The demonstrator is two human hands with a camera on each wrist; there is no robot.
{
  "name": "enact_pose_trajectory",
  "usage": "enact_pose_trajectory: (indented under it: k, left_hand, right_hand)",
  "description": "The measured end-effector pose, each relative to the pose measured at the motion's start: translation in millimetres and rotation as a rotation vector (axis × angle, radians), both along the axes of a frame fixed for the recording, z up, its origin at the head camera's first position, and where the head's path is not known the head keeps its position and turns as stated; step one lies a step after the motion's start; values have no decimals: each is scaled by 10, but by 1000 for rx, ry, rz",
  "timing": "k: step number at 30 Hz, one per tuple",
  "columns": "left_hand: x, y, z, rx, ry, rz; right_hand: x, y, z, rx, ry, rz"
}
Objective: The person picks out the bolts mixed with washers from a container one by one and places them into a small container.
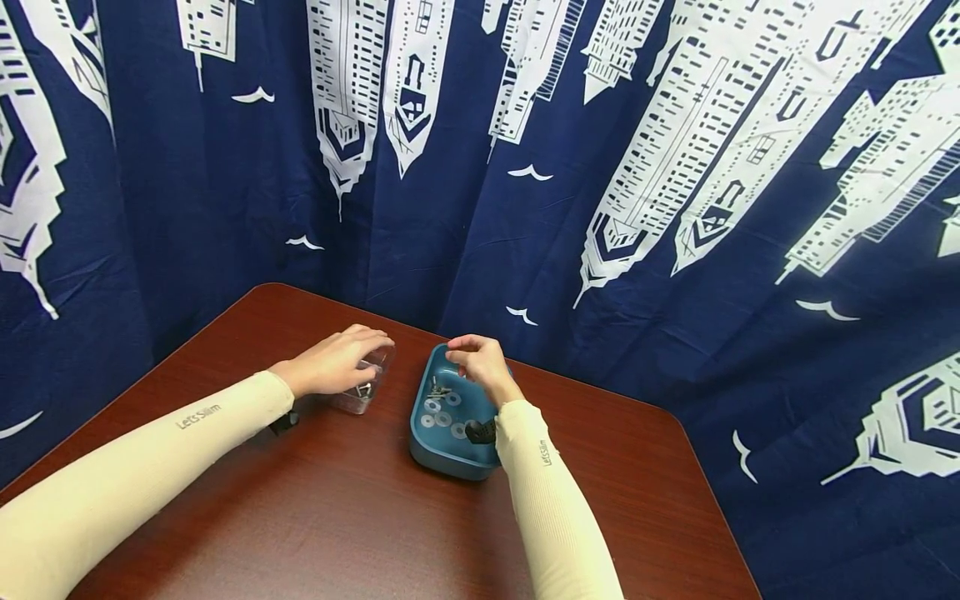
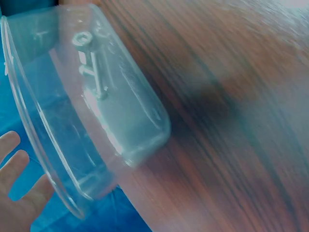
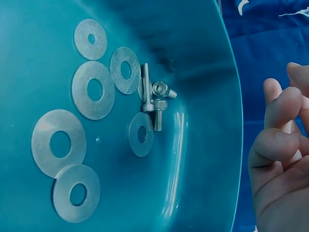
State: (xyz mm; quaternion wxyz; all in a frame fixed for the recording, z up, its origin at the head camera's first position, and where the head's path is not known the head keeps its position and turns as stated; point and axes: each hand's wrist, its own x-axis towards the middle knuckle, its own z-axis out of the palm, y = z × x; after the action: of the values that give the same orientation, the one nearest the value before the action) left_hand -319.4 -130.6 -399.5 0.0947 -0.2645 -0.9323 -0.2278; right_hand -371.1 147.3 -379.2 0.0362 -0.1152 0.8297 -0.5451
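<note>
My left hand reaches over a clear plastic box, its fingers toward the far side; in the left wrist view the outstretched fingers are beside the rim. Inside the box lie socket head bolts, blurred. Above the far end of a blue bin hovers my right hand. Its fingers are loosely bent in the right wrist view, and no object shows between them. Several flat washers lie on the bin floor, with socket head bolts clustered by one end.
Both containers stand on a dark reddish wooden table, the clear box left of the bin. A navy curtain with white building prints hangs right behind the table's far edge. Dark wrist devices sit under the pale sleeves.
</note>
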Motion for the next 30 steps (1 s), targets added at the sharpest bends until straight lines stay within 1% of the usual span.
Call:
enact_pose_trajectory:
  k: [5,13,16,18,23,30]
  left_hand:
    - [-18,116,29,-10,9,-18]
    - [-29,282,59,-14,-10,-44]
    - [-39,340,57,-24,-3,-58]
    - [-43,383,57,-26,-11,-62]
    - [-69,491,45,-29,-20,-70]
    - [-93,604,33,-32,-17,-88]
  right_hand:
    - [10,43,-32,-2,-1,-2]
    - [27,103,-52,31,7,-34]
    - [37,131,-62,45,2,-55]
    - [41,152,-74,50,-3,-62]
    - [36,199,-100,57,-8,-66]
    - [40,236,-120,51,-13,-72]
